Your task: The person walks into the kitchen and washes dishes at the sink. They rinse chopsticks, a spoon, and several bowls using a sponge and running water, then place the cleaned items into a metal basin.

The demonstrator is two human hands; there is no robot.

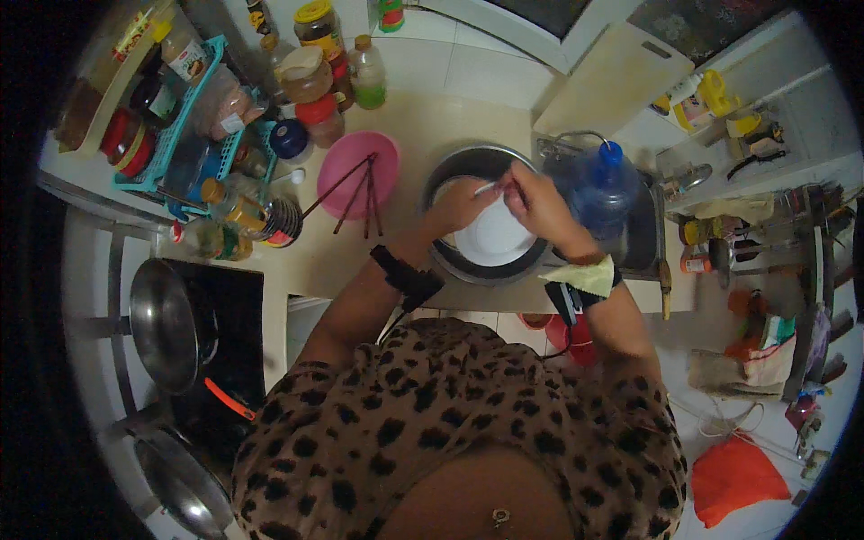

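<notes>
My left hand (460,204) and my right hand (536,202) meet over a large round metal pot (442,260) on the counter. Inside the pot's rim is a white bowl (498,236), directly below my hands. Pinched in the fingers of my right hand is a small, slim white item (484,189), perhaps a utensil handle. It reaches across to my left hand, whose fingertips are partly hidden inside the pot, so its grip is unclear. Both wrists wear black straps, and a pale yellow cloth (582,278) lies over the right one.
Left of the pot, several brown chopsticks (368,196) lie across a pink basin (337,162). A large blue water jug (607,182) stands in the sink (644,236) at right. Jars and bottles (317,81) crowd the back left. A metal pan (162,324) sits on the black cooktop (243,337).
</notes>
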